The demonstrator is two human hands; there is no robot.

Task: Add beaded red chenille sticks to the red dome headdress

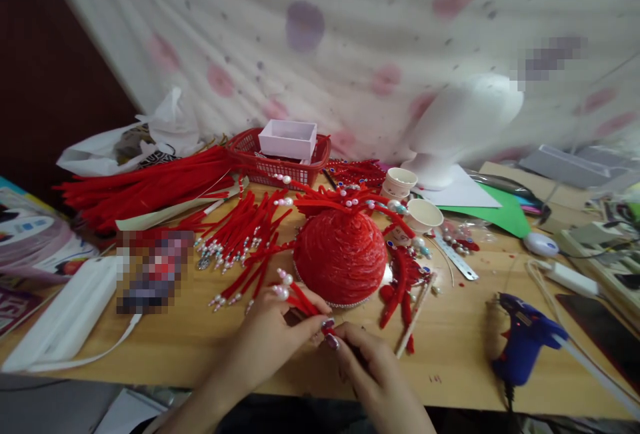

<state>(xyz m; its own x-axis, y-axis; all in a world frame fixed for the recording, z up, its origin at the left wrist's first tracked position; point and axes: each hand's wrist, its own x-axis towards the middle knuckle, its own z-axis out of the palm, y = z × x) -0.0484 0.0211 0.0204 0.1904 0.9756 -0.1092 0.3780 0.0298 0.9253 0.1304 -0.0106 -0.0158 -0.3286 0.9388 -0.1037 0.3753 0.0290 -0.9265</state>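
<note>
My left hand point(275, 331) is closed around red fuzzy stems point(301, 298) tipped with pink and white pearl beads, which stick out above its fingers. Fingertips of my right hand point(373, 367) pinch the lower red end beside the left thumb; what exactly lies between them is partly hidden. Just beyond both hands stands a red, ridged dome-shaped headpiece point(343, 261) with a beaded lower rim. Beaded red stems spread from its top. To its left lie several loose bead-tipped red stems point(245, 227).
A blue glue gun point(523, 341) stands at right, its cord running off the table edge. Behind are a red basket point(240, 162) with a white box point(287, 141), paper cups point(425, 214), a metal ruler point(457, 257) and a white foam head point(457, 121). A white power bank-like block point(65, 314) lies left.
</note>
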